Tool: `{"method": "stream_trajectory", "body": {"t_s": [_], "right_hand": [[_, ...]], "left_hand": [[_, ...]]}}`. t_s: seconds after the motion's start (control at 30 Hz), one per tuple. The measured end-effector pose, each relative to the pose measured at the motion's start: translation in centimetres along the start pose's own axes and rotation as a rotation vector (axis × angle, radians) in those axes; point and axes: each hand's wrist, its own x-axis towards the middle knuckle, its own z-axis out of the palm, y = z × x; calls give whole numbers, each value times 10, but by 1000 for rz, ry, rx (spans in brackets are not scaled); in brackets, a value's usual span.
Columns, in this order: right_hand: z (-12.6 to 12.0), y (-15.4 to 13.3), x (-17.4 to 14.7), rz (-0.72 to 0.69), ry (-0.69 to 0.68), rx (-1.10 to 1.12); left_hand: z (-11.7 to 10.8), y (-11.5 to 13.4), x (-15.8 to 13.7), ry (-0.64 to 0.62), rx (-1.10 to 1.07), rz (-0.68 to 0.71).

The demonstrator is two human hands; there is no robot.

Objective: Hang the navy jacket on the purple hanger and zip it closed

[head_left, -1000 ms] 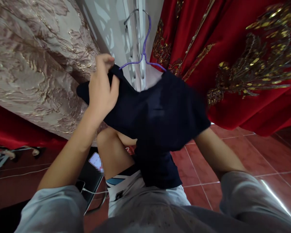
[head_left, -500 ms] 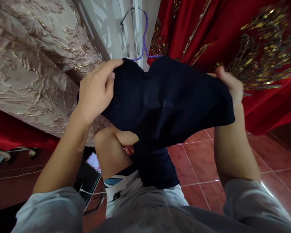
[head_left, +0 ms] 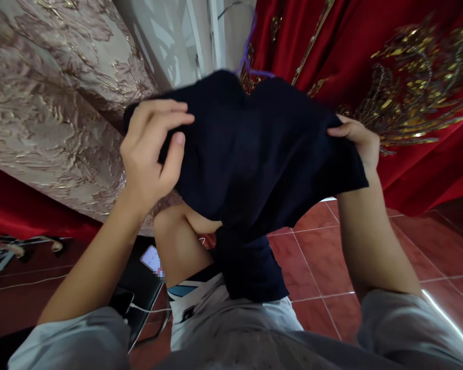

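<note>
A dark navy garment [head_left: 254, 154] hangs from a purple hanger [head_left: 248, 56], whose lower bar goes in behind the cloth. The garment spreads between my hands, and its lower end drapes over my lap. My left hand [head_left: 150, 146] rests against the cloth's left part with its fingers apart and the thumb away from them. On the other side, my right hand [head_left: 357, 136] pinches the garment's right part between thumb and fingers. Some of the right fingers are hidden behind the fabric.
A cream embossed curtain [head_left: 61, 103] hangs at left, a red curtain with gold sequins [head_left: 420, 92] at right. Beside my bare knee, a lit phone [head_left: 151, 258] lies on a black seat [head_left: 144, 293], near a white cable [head_left: 150, 309]. Red tiles [head_left: 312, 267] cover the floor.
My left hand has loosened, its fingers now spread on the cloth. The garment's upper edge has risen on the left, and the hanger has shifted right and up. My right hand has turned slightly.
</note>
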Motion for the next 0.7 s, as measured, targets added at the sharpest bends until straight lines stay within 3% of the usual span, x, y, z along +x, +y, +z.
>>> {"method": "stream_trajectory", "body": {"t_s": [0.1, 0.17, 0.23, 0.3, 0.37, 0.43, 0.5, 0.57, 0.7], "right_hand": [[-2, -6, 1, 118, -23, 254], [0, -19, -13, 44, -41, 296], [9, -38, -39, -96, -130, 303], [26, -61, -72, -267, -344, 286], [48, -80, -101, -503, -700, 206], [70, -88, -122, -584, -962, 154], [86, -83, -130, -580, -1081, 118], [93, -67, -126, -536, -1026, 56], [98, -23, -101, -401, -700, -81]], "left_hand": [[-1, 3, -17, -21, 15, 62], [2, 5, -22, -37, -62, 52], [7, 9, -21, -44, -273, -56], [13, 13, -18, -75, -637, -241], [15, 16, -18, -102, -969, -463], [12, 18, -23, -141, -1071, -651], [3, 17, -34, -214, -980, -718], [-13, 16, -46, -375, -850, -669], [-50, 4, -66, -704, -591, -537]]}}
